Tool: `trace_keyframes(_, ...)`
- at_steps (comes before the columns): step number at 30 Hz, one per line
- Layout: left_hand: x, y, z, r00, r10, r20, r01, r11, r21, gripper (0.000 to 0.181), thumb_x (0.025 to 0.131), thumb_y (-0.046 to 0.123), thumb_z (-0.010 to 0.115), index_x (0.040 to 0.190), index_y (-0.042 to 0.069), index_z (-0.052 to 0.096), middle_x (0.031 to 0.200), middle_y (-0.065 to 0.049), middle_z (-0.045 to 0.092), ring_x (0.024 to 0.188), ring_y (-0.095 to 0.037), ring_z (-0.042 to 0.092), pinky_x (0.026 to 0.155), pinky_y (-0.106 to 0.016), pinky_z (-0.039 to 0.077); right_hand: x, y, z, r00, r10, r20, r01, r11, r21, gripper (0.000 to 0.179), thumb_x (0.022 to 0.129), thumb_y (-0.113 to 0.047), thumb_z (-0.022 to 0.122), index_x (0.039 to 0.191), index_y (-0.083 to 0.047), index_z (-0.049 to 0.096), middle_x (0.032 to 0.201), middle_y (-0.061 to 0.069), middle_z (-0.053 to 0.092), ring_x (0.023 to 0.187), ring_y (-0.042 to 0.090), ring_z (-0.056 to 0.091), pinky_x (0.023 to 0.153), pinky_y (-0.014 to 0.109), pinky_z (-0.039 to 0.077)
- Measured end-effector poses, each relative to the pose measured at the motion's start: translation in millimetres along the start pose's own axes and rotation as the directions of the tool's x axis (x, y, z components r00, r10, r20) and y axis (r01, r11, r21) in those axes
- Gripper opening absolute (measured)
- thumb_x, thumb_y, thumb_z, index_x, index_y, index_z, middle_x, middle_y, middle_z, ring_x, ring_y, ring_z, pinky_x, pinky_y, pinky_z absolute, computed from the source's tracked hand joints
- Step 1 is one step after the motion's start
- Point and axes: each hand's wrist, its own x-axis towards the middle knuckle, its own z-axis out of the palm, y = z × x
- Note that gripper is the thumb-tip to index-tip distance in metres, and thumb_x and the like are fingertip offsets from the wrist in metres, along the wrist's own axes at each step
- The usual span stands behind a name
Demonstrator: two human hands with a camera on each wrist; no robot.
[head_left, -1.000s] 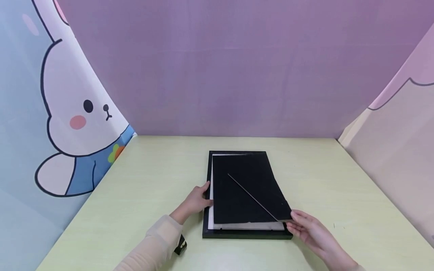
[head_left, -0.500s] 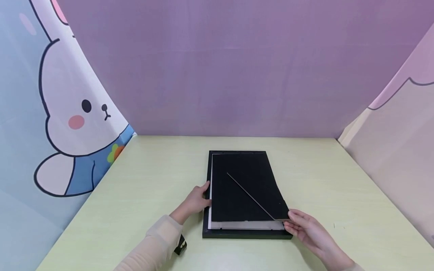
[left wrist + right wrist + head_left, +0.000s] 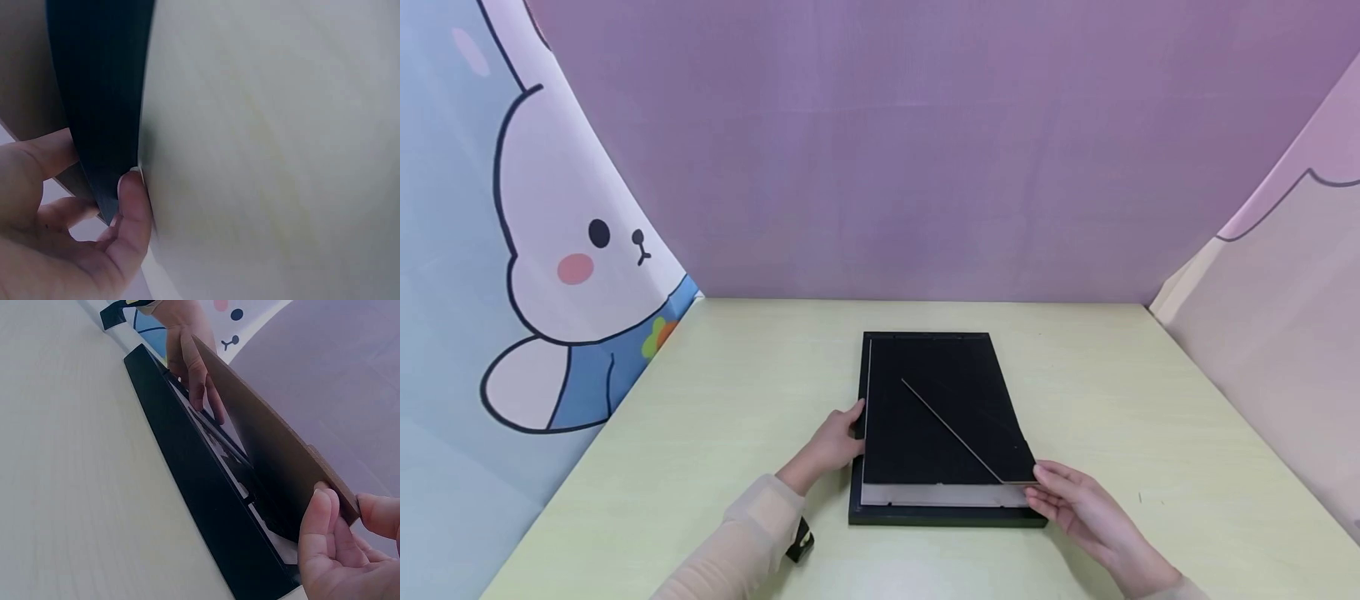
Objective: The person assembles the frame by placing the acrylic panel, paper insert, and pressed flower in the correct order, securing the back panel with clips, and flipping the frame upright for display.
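A black picture frame (image 3: 947, 517) lies face down on the table, with a white sheet (image 3: 940, 495) showing inside along its near end. Over it is a black backing board (image 3: 940, 417), its near edge raised; a thin diagonal line crosses it. My right hand (image 3: 1078, 504) pinches the board's near right corner between thumb and fingers. In the right wrist view the board's brown edge (image 3: 275, 415) stands tilted above the frame. My left hand (image 3: 831, 442) grips the frame's left side, fingers curled round the dark rim (image 3: 103, 81) in the left wrist view.
The pale table (image 3: 760, 367) spreads around the frame. A small black object (image 3: 801, 542) sits by the left forearm, partly hidden by the sleeve. A purple curtain (image 3: 880, 150) hangs at the back, with printed cloth (image 3: 550, 217) on the left side.
The backing board has shifted slightly left and away with my right hand, covering the white strip on the left and exposing more at the near end. My left hand stays on the frame.
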Motion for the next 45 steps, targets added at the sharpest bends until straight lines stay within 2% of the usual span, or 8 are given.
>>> trace_keyframes(5,-2.0,-4.7,-3.6,0.997,0.053,0.047,-0.05,0.997,-0.058,0.065,0.087,0.006,0.059,0.141,-0.005,0.026,0.118,-0.028,0.049,0.08,-0.023,0.051,0.069,-0.035,0.045,0.4,0.3,-0.4,1.0,-0.008,0.021,0.008,1.0,0.011,0.011,0.096,-0.005,0.045,0.099,-0.009,0.055,0.087,0.003,0.066,0.082,0.013,0.063,0.081,0.026,0.047)
trace_keyframes(10,-8.0,-6.8,-9.0,0.995,0.03,0.098,-0.016,0.989,-0.145,0.052,0.095,0.005,0.046,0.143,-0.001,0.026,0.113,-0.02,0.055,0.066,-0.017,0.051,0.055,-0.031,0.046,0.6,-0.9,-0.1,0.999,-0.021,0.033,0.021,1.0,0.012,0.012,0.096,-0.005,0.045,0.099,-0.009,0.057,0.086,0.003,0.067,0.081,0.012,0.063,0.08,0.026,0.048)
trace_keyframes(16,-23.4,-7.3,-11.5,0.997,0.037,0.071,-0.028,0.992,-0.124,0.044,0.099,0.015,0.041,0.139,-0.002,0.036,0.094,-0.016,0.062,0.063,-0.018,0.052,0.065,-0.034,0.045,0.7,-0.7,0.6,0.999,-0.016,0.036,0.016,1.0,0.004,0.011,0.096,-0.005,0.046,0.099,-0.008,0.056,0.086,0.003,0.066,0.082,0.012,0.063,0.08,0.025,0.048)
trace_keyframes(20,-38.8,-4.9,-9.0,0.996,0.064,0.059,-0.055,0.988,-0.145,0.044,0.1,0.021,0.041,0.135,-0.005,0.042,0.118,-0.025,0.055,0.087,-0.026,0.058,0.077,-0.037,0.046,1.0,-0.2,0.4,0.999,-0.027,0.038,0.027,1.0,0.001,0.012,0.096,-0.005,0.045,0.099,-0.008,0.057,0.086,0.003,0.066,0.081,0.012,0.063,0.079,0.025,0.048)
trace_keyframes(25,-57.5,-0.6,-9.3,0.988,0.109,0.112,-0.087,0.978,-0.189,0.056,0.097,0.033,0.046,0.135,-0.008,0.039,0.137,-0.026,0.036,0.115,-0.037,0.047,0.087,-0.043,0.044,0.8,0.6,1.3,0.999,-0.044,0.019,0.044,0.999,-0.012,0.013,0.096,-0.004,0.046,0.103,-0.008,0.055,0.086,0.003,0.066,0.081,0.012,0.063,0.078,0.026,0.048)
trace_keyframes(36,-67.5,-0.2,-10.6,0.972,0.147,0.181,-0.113,0.976,-0.186,0.071,0.085,0.025,0.067,0.138,-0.008,0.033,0.142,-0.028,0.026,0.118,-0.041,0.042,0.093,-0.047,0.037,1.2,4.1,0.6,0.996,-0.081,-0.027,0.077,0.99,-0.121,0.035,0.094,-0.002,0.048,0.125,-0.017,0.049,0.082,0.008,0.059,0.077,0.015,0.063,0.075,0.027,0.05)
trace_keyframes(41,-66.6,-1.8,-6.3,0.974,0.156,0.164,-0.126,0.976,-0.176,0.071,0.084,0.02,0.069,0.137,-0.009,0.033,0.141,-0.029,0.027,0.117,-0.041,0.043,0.089,-0.043,0.042,2.2,6.8,0.1,0.995,-0.051,-0.083,0.025,0.958,-0.285,0.058,0.094,-0.007,0.05,0.141,0.008,0.019,0.084,0.01,0.058,0.077,0.014,0.062,0.076,0.029,0.05)
trace_keyframes(45,-65.4,-4.7,-2.8,0.975,0.158,0.156,-0.132,0.977,-0.166,0.072,0.082,0.017,0.071,0.136,-0.011,0.033,0.141,-0.029,0.026,0.116,-0.041,0.043,0.085,-0.039,0.046,4.0,7.0,-1.5,0.993,-0.052,-0.108,-0.006,0.879,-0.476,0.063,0.095,-0.012,0.051,0.138,0.016,0.015,0.087,0.011,0.059,0.076,0.017,0.061,0.075,0.03,0.05)
